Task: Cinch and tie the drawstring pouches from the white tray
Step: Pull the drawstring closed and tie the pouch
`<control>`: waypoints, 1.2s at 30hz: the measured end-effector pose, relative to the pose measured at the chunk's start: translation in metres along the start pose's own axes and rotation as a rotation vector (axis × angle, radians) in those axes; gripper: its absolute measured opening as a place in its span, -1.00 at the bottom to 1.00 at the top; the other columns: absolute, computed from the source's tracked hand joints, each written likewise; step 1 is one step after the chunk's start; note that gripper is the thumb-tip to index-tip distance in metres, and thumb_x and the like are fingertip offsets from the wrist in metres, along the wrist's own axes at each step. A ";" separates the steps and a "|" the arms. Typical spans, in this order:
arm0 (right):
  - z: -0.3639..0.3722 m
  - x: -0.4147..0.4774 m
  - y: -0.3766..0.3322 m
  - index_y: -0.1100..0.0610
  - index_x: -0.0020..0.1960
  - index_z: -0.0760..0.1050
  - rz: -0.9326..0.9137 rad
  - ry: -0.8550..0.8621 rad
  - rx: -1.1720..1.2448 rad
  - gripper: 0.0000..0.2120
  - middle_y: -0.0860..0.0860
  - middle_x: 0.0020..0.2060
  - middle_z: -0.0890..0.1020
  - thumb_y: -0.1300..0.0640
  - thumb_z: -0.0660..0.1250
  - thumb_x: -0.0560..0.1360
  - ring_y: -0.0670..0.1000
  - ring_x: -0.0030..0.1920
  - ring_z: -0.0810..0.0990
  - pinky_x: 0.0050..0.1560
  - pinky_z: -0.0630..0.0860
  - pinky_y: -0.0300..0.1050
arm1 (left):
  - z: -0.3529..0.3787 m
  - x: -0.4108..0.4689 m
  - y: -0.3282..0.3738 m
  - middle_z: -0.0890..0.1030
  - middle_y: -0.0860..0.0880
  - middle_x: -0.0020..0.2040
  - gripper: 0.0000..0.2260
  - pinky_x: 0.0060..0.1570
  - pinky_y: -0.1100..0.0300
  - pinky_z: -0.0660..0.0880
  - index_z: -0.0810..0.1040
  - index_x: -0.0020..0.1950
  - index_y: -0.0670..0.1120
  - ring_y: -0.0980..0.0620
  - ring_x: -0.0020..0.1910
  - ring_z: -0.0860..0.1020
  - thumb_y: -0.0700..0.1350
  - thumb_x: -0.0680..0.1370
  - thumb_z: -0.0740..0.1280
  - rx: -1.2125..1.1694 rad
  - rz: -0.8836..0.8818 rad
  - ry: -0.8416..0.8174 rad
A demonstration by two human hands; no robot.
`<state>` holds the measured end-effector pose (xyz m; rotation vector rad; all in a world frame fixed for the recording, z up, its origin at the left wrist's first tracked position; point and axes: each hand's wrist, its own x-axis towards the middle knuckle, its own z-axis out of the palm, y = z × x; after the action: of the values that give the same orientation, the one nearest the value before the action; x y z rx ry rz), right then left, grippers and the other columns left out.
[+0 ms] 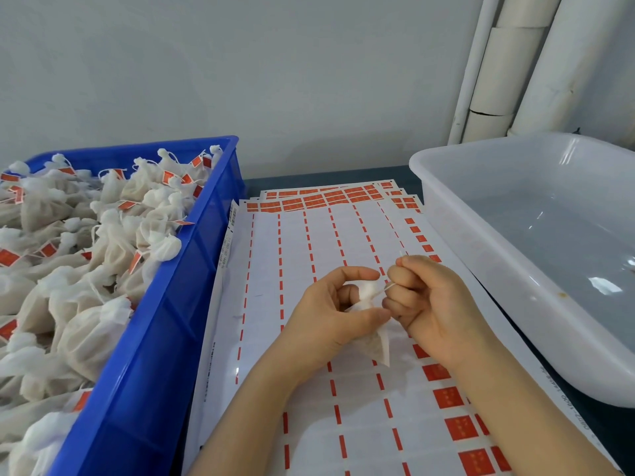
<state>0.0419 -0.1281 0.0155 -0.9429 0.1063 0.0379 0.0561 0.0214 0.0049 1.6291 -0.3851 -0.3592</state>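
A small white mesh drawstring pouch (376,341) hangs over the label sheets in the middle of the view. My left hand (330,314) pinches its gathered neck between thumb and fingers. My right hand (429,304) sits just to the right, fingers curled, gripping the thin white drawstring (388,286) that runs from the pouch's neck. The white tray (515,269) stands at the right with no pouches visible inside.
A blue crate (178,304) at the left is piled with several tied white pouches (103,252) bearing red tags. Sheets of red sticker labels (309,338) cover the table under my hands. White pipes (515,63) run up the wall at the back right.
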 end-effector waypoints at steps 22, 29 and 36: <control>-0.008 0.002 -0.008 0.13 -0.12 0.43 -0.137 0.112 -0.346 -0.83 0.03 -0.42 0.52 0.10 0.14 0.59 -0.11 -0.55 0.30 -0.45 0.33 -0.29 | 0.005 0.001 -0.002 0.54 0.27 -0.31 -0.90 -0.33 0.53 0.38 0.56 0.01 0.25 0.30 -0.27 0.51 0.11 0.51 0.32 0.264 0.011 -0.001; -0.003 -0.003 -0.008 0.16 0.04 0.39 -0.017 -0.020 -0.195 -0.82 0.06 -0.33 0.62 0.08 0.09 0.59 -0.11 -0.65 0.24 -0.59 0.29 -0.34 | 0.007 0.000 0.003 0.69 0.02 -0.15 -0.98 -0.13 0.34 0.54 0.58 -0.09 -0.06 0.07 -0.15 0.67 -0.16 0.51 0.37 0.010 0.043 0.061; -0.004 0.001 -0.006 0.18 -0.01 0.40 0.014 -0.011 -0.037 -0.86 -0.05 -0.57 0.23 0.18 0.09 0.61 -0.12 -0.60 0.15 -0.51 0.21 -0.29 | 0.007 0.001 0.007 0.66 0.06 -0.30 -0.88 -0.26 0.38 0.50 0.61 -0.18 0.01 0.14 -0.32 0.62 -0.22 0.46 0.41 0.027 0.094 0.139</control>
<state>0.0431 -0.1347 0.0182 -0.9789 0.1024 0.0578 0.0532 0.0145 0.0108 1.6451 -0.3609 -0.1696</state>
